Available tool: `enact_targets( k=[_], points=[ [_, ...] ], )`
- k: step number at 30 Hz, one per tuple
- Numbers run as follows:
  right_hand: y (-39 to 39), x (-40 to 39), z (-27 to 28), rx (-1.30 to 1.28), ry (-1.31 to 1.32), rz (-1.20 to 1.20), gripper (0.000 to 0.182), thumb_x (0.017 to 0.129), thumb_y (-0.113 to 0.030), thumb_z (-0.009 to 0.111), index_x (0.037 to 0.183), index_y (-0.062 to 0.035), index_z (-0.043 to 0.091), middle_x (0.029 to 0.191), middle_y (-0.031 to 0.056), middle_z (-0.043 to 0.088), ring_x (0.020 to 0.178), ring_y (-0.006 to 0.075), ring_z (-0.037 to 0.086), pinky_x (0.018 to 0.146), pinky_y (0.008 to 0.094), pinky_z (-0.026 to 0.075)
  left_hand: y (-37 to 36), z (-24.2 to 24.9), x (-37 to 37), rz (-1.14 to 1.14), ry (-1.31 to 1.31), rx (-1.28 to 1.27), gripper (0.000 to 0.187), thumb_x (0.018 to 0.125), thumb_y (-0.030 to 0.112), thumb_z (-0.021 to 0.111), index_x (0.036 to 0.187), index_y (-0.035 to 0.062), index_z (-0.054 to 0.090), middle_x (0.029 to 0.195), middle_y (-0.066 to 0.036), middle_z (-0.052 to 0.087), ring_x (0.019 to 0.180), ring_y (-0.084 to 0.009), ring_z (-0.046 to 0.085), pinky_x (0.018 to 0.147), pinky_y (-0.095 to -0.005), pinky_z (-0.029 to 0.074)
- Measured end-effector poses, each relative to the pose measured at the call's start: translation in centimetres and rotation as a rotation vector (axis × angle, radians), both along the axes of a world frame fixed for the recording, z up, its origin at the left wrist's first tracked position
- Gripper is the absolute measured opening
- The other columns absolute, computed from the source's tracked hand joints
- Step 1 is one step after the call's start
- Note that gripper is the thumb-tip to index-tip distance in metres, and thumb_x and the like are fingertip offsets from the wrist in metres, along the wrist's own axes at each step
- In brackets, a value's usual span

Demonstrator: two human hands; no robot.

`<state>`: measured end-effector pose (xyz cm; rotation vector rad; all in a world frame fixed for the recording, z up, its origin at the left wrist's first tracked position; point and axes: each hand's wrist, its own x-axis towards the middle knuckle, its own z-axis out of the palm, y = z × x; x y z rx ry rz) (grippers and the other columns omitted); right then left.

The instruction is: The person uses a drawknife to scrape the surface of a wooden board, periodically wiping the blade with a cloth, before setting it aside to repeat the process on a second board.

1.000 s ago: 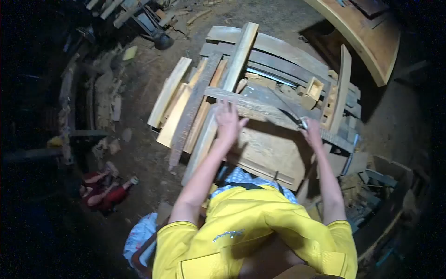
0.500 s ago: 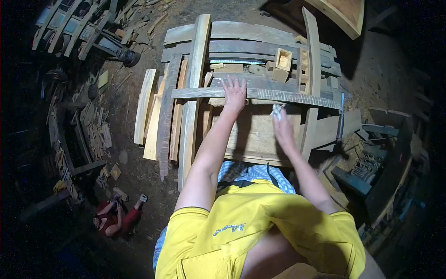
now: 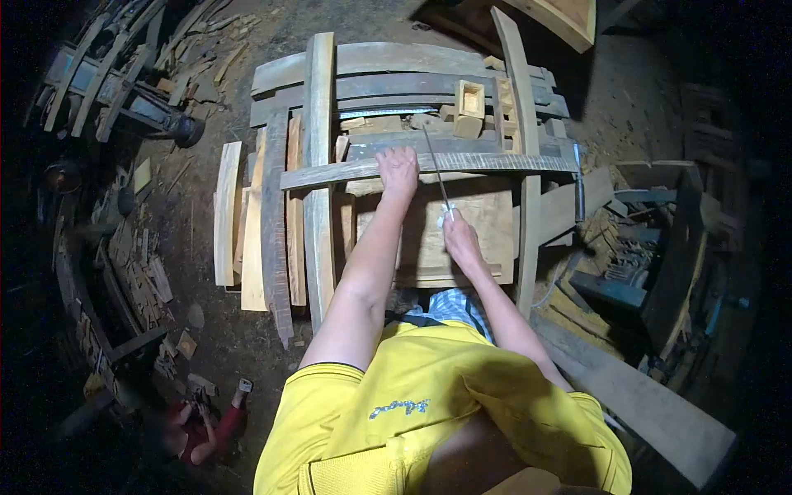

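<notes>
My left hand [image 3: 398, 173] is closed over a long wooden strip [image 3: 487, 162], its fingers curled across the far edge. The strip lies crosswise on two wooden beams, and rows of dark marks run along its right half. My right hand [image 3: 464, 241] is wrapped around the whitish grip of a long, thin metal tool [image 3: 438, 172]. Its narrow blade points away from me and crosses the strip just right of my left hand. I cannot tell whether it is a saw or a file. A pale wooden panel [image 3: 421, 239] lies below the strip.
The left beam [image 3: 320, 115] and right beam [image 3: 528, 223] run away from me. Beyond the strip stand a small wooden box [image 3: 471, 100] and stacked planks [image 3: 404, 58]. A dark-handled tool [image 3: 579, 194] hangs at the strip's right end. Another person [image 3: 206, 433] sits at lower left.
My right hand has moved left and brought the thin blade across the strip. My left fingers, spread flat before, now curl over the strip. The view has shifted slightly.
</notes>
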<state>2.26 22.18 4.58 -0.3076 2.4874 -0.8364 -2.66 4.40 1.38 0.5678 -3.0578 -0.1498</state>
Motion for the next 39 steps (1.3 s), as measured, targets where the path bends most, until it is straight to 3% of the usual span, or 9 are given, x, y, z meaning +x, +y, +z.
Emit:
enact_targets(
  k=[10, 18, 26, 29, 30, 31, 32, 35, 39],
  points=[
    [-2.6, -3.9, 0.1, -0.03, -0.054, 0.009, 0.034, 0.092, -0.029, 0.033, 0.099, 0.0, 0.049, 0.09, 0.0268, 0.057, 0.087, 0.0443, 0.053, 0.072, 0.0468, 0.041, 0.2, -0.6, 0.2, 0.033, 0.087, -0.009, 0.012, 0.079, 0.014, 0.052, 0.088, 0.011, 0.059, 0.089, -0.009, 0.059, 0.089, -0.0233, 0.053, 0.078, -0.0406, 0.035],
    [0.4, -0.6, -0.7, -0.023, -0.027, 0.013, 0.031, 0.092, -0.028, 0.036, 0.099, -0.0017, 0.051, 0.087, 0.0265, 0.058, 0.086, 0.0459, 0.053, 0.072, 0.0488, 0.042, 0.1, -1.1, 0.1, 0.022, 0.097, -0.031, 0.012, 0.078, 0.016, 0.051, 0.086, 0.0098, 0.058, 0.085, -0.01, 0.059, 0.085, -0.0256, 0.055, 0.077, -0.044, 0.037],
    [0.3, -1.1, 1.2, -0.127, -0.133, -0.128, 0.034, 0.093, -0.031, 0.036, 0.11, -0.0046, 0.048, 0.067, 0.0184, 0.057, 0.055, 0.0248, 0.056, 0.052, 0.0389, 0.043, 0.0, -0.6, 0.1, 0.053, -0.031, 0.055, 0.02, 0.079, 0.017, 0.051, 0.097, 0.0106, 0.058, 0.098, -0.01, 0.058, 0.097, -0.024, 0.052, 0.081, -0.0428, 0.035],
    [-2.7, -2.9, 5.6, -0.124, -0.122, -0.068, 0.033, 0.094, -0.028, 0.036, 0.116, -0.0056, 0.045, 0.072, 0.0189, 0.058, 0.062, 0.0262, 0.057, 0.058, 0.0403, 0.044, -0.6, -1.2, 0.1, 0.076, -0.027, 0.156, 0.018, 0.079, 0.016, 0.051, 0.093, 0.0107, 0.06, 0.096, -0.011, 0.059, 0.095, -0.0243, 0.053, 0.08, -0.0433, 0.035],
    [-2.7, -3.8, 3.8, -0.349, 0.105, 0.097, 0.034, 0.094, -0.026, 0.037, 0.12, -0.0046, 0.043, 0.081, 0.0209, 0.058, 0.07, 0.028, 0.057, 0.067, 0.0416, 0.044, -0.4, -1.1, -0.4, 0.073, -0.038, 0.218, 0.017, 0.079, 0.015, 0.05, 0.091, 0.0108, 0.061, 0.095, -0.011, 0.06, 0.093, -0.0247, 0.054, 0.079, -0.0436, 0.035],
    [-3.8, -3.4, 7.6, -0.255, 0.088, 0.114, 0.034, 0.093, -0.024, 0.038, 0.119, -0.0023, 0.043, 0.088, 0.0223, 0.058, 0.08, 0.0311, 0.058, 0.074, 0.0418, 0.043, -0.3, -0.4, 0.0, 0.051, 0.058, 0.246, 0.015, 0.079, 0.014, 0.049, 0.087, 0.0106, 0.061, 0.091, -0.011, 0.061, 0.09, -0.026, 0.056, 0.078, -0.0436, 0.035],
    [-3.7, -3.4, 8.0, -0.271, 0.064, 0.079, 0.035, 0.092, -0.024, 0.039, 0.12, -0.0018, 0.042, 0.089, 0.0228, 0.058, 0.081, 0.0329, 0.058, 0.074, 0.0413, 0.044, 0.2, -3.0, -0.4, 0.046, 0.244, -0.005, 0.013, 0.078, 0.014, 0.05, 0.083, 0.0106, 0.061, 0.086, -0.011, 0.061, 0.088, -0.0257, 0.056, 0.077, -0.0425, 0.036],
    [-1.6, -2.3, 4.7, -0.351, 0.02, -0.002, 0.035, 0.091, -0.023, 0.041, 0.12, -0.0027, 0.041, 0.091, 0.0253, 0.058, 0.086, 0.0398, 0.057, 0.073, 0.0432, 0.044, -0.1, -1.3, 0.2, 0.032, 0.149, -0.007, 0.012, 0.079, 0.015, 0.05, 0.085, 0.0113, 0.06, 0.085, -0.009, 0.059, 0.085, -0.0227, 0.054, 0.075, -0.041, 0.035],
    [1.6, 0.3, 1.8, 0.025, 0.024, 0.02, 0.028, 0.091, -0.022, 0.039, 0.11, -0.0025, 0.042, 0.085, 0.03, 0.057, 0.084, 0.0464, 0.055, 0.069, 0.0526, 0.041, 0.2, -1.4, 0.1, 0.033, 0.113, 0.033, 0.011, 0.079, 0.015, 0.05, 0.083, 0.0119, 0.06, 0.085, -0.008, 0.059, 0.085, -0.0219, 0.054, 0.075, -0.0401, 0.034]
  ],
)
